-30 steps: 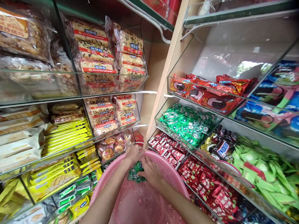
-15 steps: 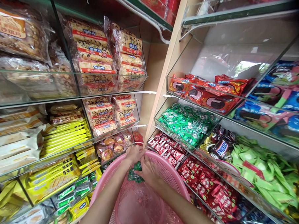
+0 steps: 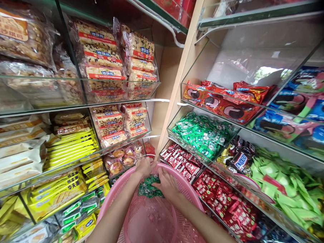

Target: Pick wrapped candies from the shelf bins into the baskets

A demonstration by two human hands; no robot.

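A pink mesh basket [image 3: 181,192] sits low in front of me, with a clear plastic bag lying in its bottom. Both my hands are over its far rim. My left hand [image 3: 143,168] and my right hand [image 3: 168,184] are closed around a clear bag of small green wrapped candies [image 3: 149,186], held between them just above the basket. The fingertips of both hands are partly hidden by the bag.
Glass shelves on the left hold packed biscuits [image 3: 103,63] and yellow wafer packs [image 3: 69,149]. On the right, glass bins hold loose green candies [image 3: 202,134], red chocolate bars [image 3: 181,162], red cookie packs [image 3: 225,106] and light green packets [image 3: 291,187]. A wooden upright [image 3: 176,88] divides them.
The candy bag has spread wider between my hands and sunk slightly toward the basket. My right hand has shifted a little to the right.
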